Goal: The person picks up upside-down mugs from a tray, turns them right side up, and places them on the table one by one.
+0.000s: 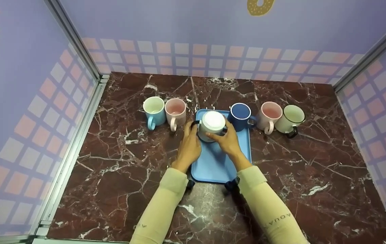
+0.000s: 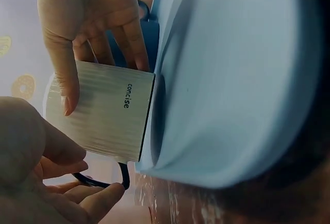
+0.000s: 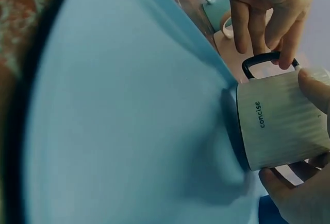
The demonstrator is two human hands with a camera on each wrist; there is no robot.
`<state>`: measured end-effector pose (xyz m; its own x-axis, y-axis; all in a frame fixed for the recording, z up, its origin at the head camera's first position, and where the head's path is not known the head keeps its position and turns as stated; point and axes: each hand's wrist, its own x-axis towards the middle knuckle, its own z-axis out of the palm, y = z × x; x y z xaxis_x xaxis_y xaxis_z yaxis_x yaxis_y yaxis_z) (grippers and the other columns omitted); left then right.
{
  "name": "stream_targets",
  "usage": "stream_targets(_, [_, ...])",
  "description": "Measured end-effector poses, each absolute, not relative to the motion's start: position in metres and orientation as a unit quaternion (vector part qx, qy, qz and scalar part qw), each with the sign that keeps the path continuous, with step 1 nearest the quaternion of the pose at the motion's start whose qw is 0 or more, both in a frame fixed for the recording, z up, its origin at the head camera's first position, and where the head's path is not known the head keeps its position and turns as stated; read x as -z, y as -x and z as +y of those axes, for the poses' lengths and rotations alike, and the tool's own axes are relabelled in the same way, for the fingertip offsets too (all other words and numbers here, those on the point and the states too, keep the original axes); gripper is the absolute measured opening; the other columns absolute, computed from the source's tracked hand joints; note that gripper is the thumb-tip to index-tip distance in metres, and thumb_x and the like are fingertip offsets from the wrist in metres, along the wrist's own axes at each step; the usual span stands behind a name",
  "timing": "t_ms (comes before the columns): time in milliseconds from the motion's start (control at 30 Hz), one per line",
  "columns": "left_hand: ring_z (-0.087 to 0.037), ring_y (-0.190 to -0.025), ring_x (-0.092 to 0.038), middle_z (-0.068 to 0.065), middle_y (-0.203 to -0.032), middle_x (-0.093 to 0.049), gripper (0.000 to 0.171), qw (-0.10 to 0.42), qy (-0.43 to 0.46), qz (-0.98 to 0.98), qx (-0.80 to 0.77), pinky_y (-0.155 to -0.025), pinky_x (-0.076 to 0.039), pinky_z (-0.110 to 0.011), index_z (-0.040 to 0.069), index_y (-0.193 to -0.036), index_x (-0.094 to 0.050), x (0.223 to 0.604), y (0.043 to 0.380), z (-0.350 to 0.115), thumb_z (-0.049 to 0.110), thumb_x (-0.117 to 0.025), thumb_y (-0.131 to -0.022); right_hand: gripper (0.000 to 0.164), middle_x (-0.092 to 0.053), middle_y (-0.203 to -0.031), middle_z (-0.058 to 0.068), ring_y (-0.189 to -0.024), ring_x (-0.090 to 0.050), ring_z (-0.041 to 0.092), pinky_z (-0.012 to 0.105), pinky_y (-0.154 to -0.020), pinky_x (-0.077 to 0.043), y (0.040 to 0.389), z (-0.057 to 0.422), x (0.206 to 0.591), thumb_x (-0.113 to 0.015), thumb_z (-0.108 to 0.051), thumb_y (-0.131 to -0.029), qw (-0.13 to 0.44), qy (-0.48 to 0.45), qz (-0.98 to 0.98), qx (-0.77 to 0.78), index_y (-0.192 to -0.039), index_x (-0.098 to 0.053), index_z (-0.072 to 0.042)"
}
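A cream-white ribbed mug [image 1: 212, 128], black-rimmed and marked "concise", is upside down over the back left part of a blue tray [image 1: 209, 166]. Its rim is at the tray surface; whether it fully touches cannot be told. My left hand [image 1: 190, 145] has its fingers at the black handle [image 3: 265, 59] and pinches it. From the other side, my right hand [image 1: 229, 139] grips the mug's body, thumb in front and fingers behind. A dark blue mug [image 1: 239, 117] stands upright at the tray's back right, just beyond my right hand.
Left of the tray stand a light blue mug [image 1: 154, 113] and a pink mug [image 1: 176, 113]. On the right are another pink mug [image 1: 269, 117] and a cream mug [image 1: 290, 118] with a black handle. Patterned walls [image 1: 199, 27] enclose the dark red marbled table [image 1: 118, 189].
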<state>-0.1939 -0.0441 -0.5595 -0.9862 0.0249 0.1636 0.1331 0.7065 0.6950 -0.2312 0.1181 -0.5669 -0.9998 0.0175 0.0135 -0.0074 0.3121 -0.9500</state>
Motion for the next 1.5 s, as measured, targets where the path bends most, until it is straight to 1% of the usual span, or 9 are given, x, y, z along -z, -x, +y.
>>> stream_targets(267, [-0.034, -0.097, -0.064, -0.004, -0.157, -0.027, 0.048, 0.053, 0.053, -0.922, 0.381, -0.081, -0.053, -0.05, 0.006, -0.146, -0.041, 0.555, 0.173, -0.038, 0.005, -0.041, -0.098, 0.095, -0.047, -0.133, 0.014, -0.118, -0.048, 0.027, 0.047, -0.1, -0.043, 0.21, 0.134, 0.563, -0.09, -0.034, -0.065, 0.034, -0.011, -0.822, -0.568, -0.144, -0.043, -0.009])
stream_targets(333, [-0.033, -0.093, -0.065, -0.004, -0.156, -0.029, 0.047, 0.059, 0.062, -0.922, 0.378, -0.079, -0.053, -0.049, 0.005, -0.145, -0.043, 0.554, 0.169, -0.036, 0.005, -0.042, -0.098, 0.094, -0.047, -0.132, 0.013, -0.117, -0.047, 0.026, 0.049, -0.099, -0.042, 0.205, 0.138, 0.562, -0.091, -0.034, -0.064, 0.047, -0.02, -0.821, -0.568, -0.142, -0.044, -0.009])
stream_targets(500, [-0.03, -0.095, -0.067, -0.003, -0.151, -0.037, 0.042, 0.092, 0.084, -0.923, 0.364, -0.077, -0.055, -0.043, 0.004, -0.14, -0.049, 0.551, 0.161, -0.034, 0.01, -0.046, -0.099, 0.091, -0.053, -0.131, 0.008, -0.112, -0.05, 0.024, 0.047, -0.091, -0.044, 0.192, 0.146, 0.558, -0.092, -0.032, -0.063, 0.067, -0.037, -0.818, -0.57, -0.138, -0.045, -0.012])
stream_targets(733, [-0.019, -0.114, -0.061, -0.002, -0.132, -0.057, 0.026, 0.15, 0.101, -0.91, 0.373, -0.092, -0.051, -0.037, 0.012, -0.118, -0.065, 0.552, 0.16, -0.037, 0.012, -0.06, -0.092, 0.087, -0.058, -0.128, 0.004, -0.107, -0.059, 0.026, 0.048, -0.079, -0.046, 0.172, 0.154, 0.55, -0.092, -0.035, -0.061, 0.077, -0.025, -0.826, -0.558, -0.135, -0.049, -0.019])
stream_targets(867, [-0.017, -0.105, -0.063, 0.001, -0.113, -0.064, 0.017, 0.172, 0.104, -0.898, 0.391, -0.087, -0.052, -0.036, 0.016, -0.109, -0.06, 0.554, 0.164, -0.039, 0.019, -0.061, -0.092, 0.087, -0.06, -0.125, -0.001, -0.105, -0.06, 0.021, 0.048, -0.078, -0.047, 0.163, 0.159, 0.548, -0.092, -0.042, -0.06, 0.085, -0.016, -0.835, -0.544, -0.134, -0.05, -0.023])
stream_targets(1000, [-0.02, -0.098, -0.063, -0.001, -0.109, -0.066, 0.023, 0.175, 0.118, -0.894, 0.396, -0.082, -0.052, -0.038, 0.016, -0.117, -0.055, 0.556, 0.168, -0.039, 0.029, -0.055, -0.098, 0.087, -0.061, -0.123, -0.002, -0.105, -0.06, 0.018, 0.05, -0.077, -0.048, 0.159, 0.163, 0.549, -0.091, -0.044, -0.059, 0.094, -0.016, -0.836, -0.541, -0.133, -0.051, -0.025])
stream_targets(1133, [-0.022, -0.094, -0.06, 0.001, -0.11, -0.066, 0.029, 0.163, 0.155, -0.901, 0.371, -0.082, -0.049, -0.037, 0.018, -0.117, -0.058, 0.559, 0.173, -0.038, 0.037, -0.041, -0.103, 0.088, -0.06, -0.125, -0.002, -0.105, -0.059, 0.018, 0.052, -0.078, -0.047, 0.154, 0.164, 0.544, -0.091, -0.044, -0.06, 0.094, -0.026, -0.836, -0.54, -0.135, -0.05, -0.025])
stream_targets(1267, [-0.017, -0.084, -0.057, 0.004, -0.099, -0.06, 0.032, 0.134, 0.183, -0.902, 0.367, -0.075, -0.049, -0.035, 0.02, -0.111, -0.058, 0.561, 0.176, -0.037, 0.04, -0.033, -0.105, 0.089, -0.06, -0.127, -0.003, -0.105, -0.057, 0.017, 0.051, -0.079, -0.046, 0.149, 0.165, 0.543, -0.091, -0.043, -0.06, 0.095, -0.032, -0.836, -0.54, -0.136, -0.049, -0.026])
stream_targets(1500, [-0.01, -0.079, -0.058, 0.0, -0.088, -0.056, 0.03, 0.059, 0.214, -0.856, 0.466, -0.071, -0.049, -0.026, 0.015, -0.106, -0.054, 0.563, 0.178, -0.038, 0.036, -0.033, -0.106, 0.09, -0.061, -0.124, -0.002, -0.106, -0.056, 0.015, 0.049, -0.079, -0.047, 0.147, 0.168, 0.545, -0.092, -0.042, -0.059, 0.095, -0.03, -0.834, -0.542, -0.136, -0.049, -0.026])
